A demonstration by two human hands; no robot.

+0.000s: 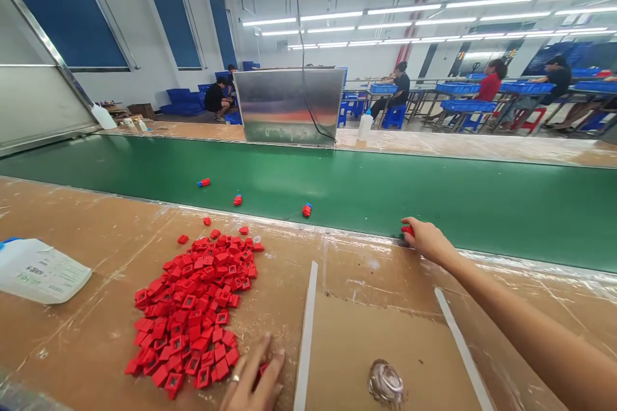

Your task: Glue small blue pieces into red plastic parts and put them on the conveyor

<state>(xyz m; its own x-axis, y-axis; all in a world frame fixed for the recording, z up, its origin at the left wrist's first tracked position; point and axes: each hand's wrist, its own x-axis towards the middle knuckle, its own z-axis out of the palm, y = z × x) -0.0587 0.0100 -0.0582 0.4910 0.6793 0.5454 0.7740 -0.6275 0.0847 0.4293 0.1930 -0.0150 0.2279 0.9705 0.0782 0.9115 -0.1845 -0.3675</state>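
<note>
- My right hand (427, 241) is closed on a small red plastic part (407, 230), reaching out at the worktop's far edge, right beside the green conveyor belt (308, 173).
- My left hand (253, 376) is closest to me, fingers half-curled over a red piece (263, 369) at the heap's near corner; from here I can't tell whether it's gripping.
- The heap of red plastic parts (190, 314) lies just left of and ahead of that hand, on the cardboard-covered worktop (72, 340).
- They look light, stiff and hollow; I'd pinch one by two opposite outer sides. Loose like this, they'd probably slide against each other.
- Three loose red parts (306, 209) lie on the belt, ahead of my hands.
- Between my hands is a cardboard sheet (366, 353) with white strips (306, 334) along its sides and a clear, glossy blob (385, 383) on it.
- Left of the heap lies a white plastic jug (41, 270).
</note>
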